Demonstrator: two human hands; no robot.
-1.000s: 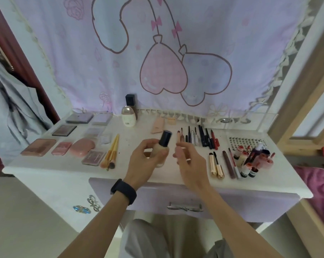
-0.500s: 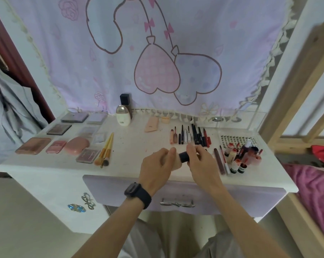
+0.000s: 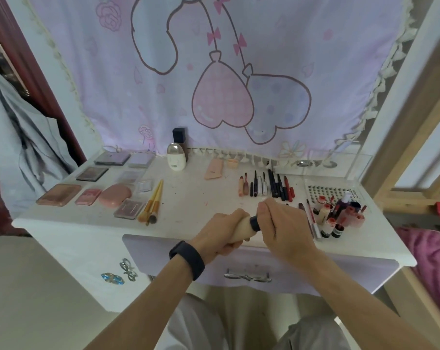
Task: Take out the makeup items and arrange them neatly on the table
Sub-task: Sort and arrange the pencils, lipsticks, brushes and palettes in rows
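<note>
Nearest the lens, two bare forearms, with a black wristband (image 3: 187, 258) on the left wrist. Just beyond, above the lilac drawer (image 3: 148, 256) and the front edge of the white table (image 3: 188, 193): left hand (image 3: 220, 232) wrapped tight round the beige body of a foundation bottle (image 3: 242, 229), fingers curled under it. Held nearly level, long axis running left to right, black cap (image 3: 254, 223) pointing right and slightly up. Right hand (image 3: 283, 224) closed over that cap, thumb and fingers bent round it, most of the cap hidden inside the grip. Caught between the two hands, then: body in the left, cap end in the right.

Farther back on the tabletop, to the left, makeup brushes (image 3: 152, 203) beside rows of pink and brown compacts (image 3: 114, 195). To the right, a cluster of small lipsticks (image 3: 336, 218), and past it a line of pencils (image 3: 266, 185) laid side by side, pointing away. At the rear, a white egg-shaped bottle (image 3: 176, 159) in front of a dark-capped bottle (image 3: 179, 137). Behind everything, a lilac curtain (image 3: 264, 46) printed with heart balloons.
</note>
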